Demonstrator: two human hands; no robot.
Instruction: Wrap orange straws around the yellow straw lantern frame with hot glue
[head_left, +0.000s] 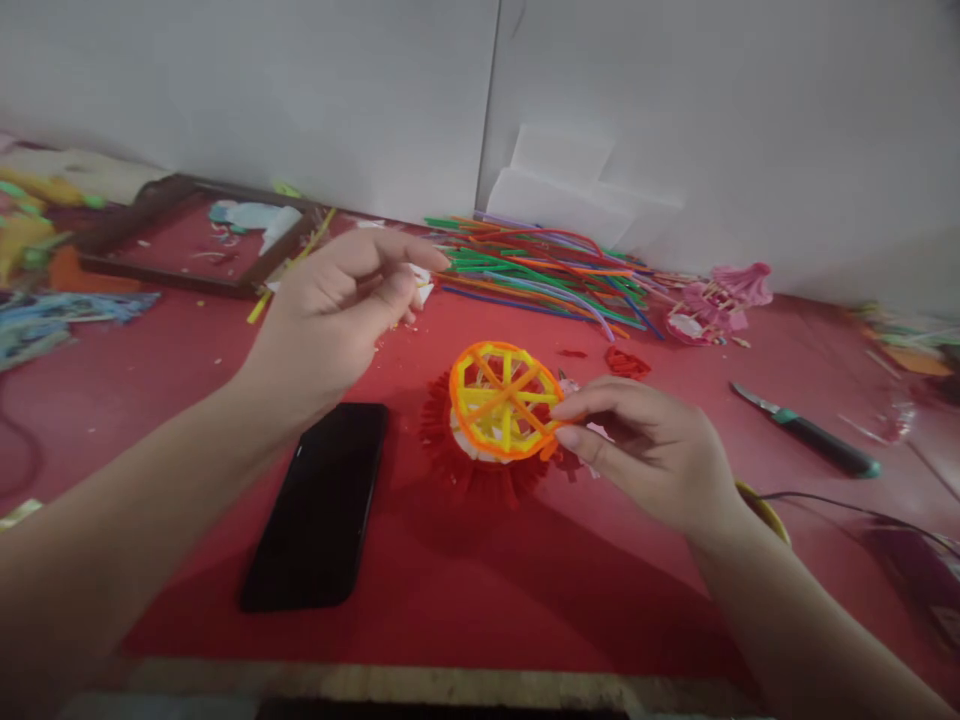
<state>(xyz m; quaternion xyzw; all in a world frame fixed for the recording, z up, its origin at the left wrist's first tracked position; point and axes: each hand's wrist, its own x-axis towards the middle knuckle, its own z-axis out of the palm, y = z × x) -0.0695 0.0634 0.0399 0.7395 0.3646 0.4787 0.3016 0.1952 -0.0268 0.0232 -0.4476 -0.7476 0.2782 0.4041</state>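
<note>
My right hand (pixel 645 450) pinches the edge of an orange-and-yellow pipe-cleaner wheel (pixel 504 400), holding it over a red fringed piece (pixel 472 470) on the red tabletop. My left hand (pixel 337 310) is raised above the table to the left of the wheel, with thumb and fingers loosely curled toward each other; I see nothing in it. A black phone (pixel 322 505) lies flat below my left wrist.
A pile of colourful pipe cleaners (pixel 540 270) lies at the back. Pink paper pieces (pixel 720 300) sit to its right. A knife with a dark handle (pixel 810 432) lies at right. A brown wooden frame (pixel 176 265) is back left. The table's front edge (pixel 450 685) is near.
</note>
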